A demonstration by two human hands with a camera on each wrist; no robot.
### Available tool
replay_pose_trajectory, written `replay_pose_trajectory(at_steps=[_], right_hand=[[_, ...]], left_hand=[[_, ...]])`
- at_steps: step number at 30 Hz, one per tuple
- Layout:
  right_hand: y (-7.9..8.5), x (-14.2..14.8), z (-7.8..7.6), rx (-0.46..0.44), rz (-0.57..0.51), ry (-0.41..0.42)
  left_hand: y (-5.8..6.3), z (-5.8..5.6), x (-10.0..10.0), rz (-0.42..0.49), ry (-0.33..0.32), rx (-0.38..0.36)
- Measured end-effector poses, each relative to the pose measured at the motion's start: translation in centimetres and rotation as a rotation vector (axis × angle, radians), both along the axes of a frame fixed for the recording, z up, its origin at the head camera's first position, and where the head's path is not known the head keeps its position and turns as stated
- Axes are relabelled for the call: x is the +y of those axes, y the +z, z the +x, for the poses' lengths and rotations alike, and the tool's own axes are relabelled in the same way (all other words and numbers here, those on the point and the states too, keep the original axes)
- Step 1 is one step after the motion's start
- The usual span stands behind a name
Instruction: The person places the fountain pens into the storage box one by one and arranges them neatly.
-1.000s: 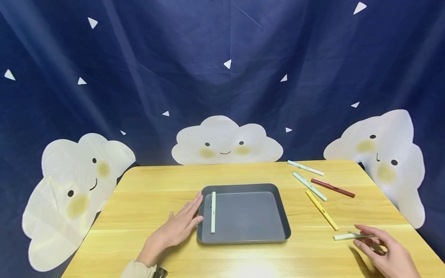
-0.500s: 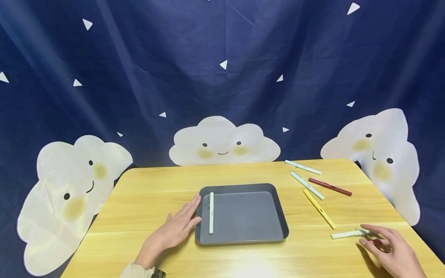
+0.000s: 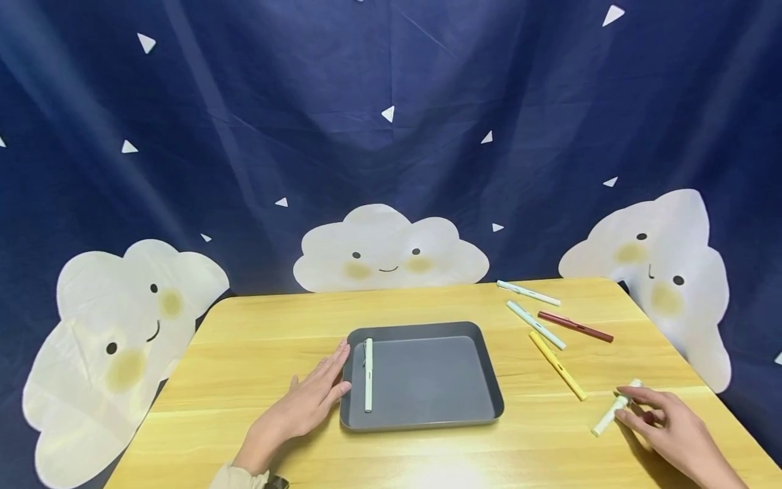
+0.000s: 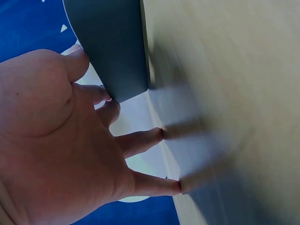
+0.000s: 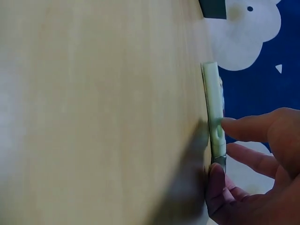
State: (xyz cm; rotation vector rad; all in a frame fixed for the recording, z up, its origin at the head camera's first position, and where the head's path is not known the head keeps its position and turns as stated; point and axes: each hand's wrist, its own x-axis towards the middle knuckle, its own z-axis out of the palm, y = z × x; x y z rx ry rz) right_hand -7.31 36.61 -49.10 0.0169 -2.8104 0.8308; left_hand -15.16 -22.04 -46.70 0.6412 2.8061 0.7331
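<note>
Head view: held pale green pen (image 3: 606, 421) is partly covered by right hand (image 3: 668, 428); sleeve (image 3: 237, 477) and black wristband (image 3: 277, 483) are cut off by bottom edge. Left wrist view: tray (image 4: 110, 47) is cropped at top, its inside hidden; left hand (image 4: 61, 136) is cropped at left. Right wrist view: right hand is cropped at right, tabletop (image 5: 93, 112) is blurred.

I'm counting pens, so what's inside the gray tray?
One pale green pen lies inside the gray tray, near its left side. The narrow strip directly beneath the pen is covered and can't be seen.
</note>
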Motion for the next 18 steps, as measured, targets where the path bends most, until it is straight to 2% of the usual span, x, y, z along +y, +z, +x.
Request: replay_pose_trajectory(at_steps=[13, 18], right_hand=[[0.4, -1.2, -1.7, 0.016, 0.072, -0.039], [1.0, -1.2, -1.9, -0.088, 0.068, -0.045]], left_hand=[[-0.2, 0.0, -0.2, 0.000, -0.002, -0.011], [-0.1, 0.0, -0.2, -0.002, -0.003, -0.010]])
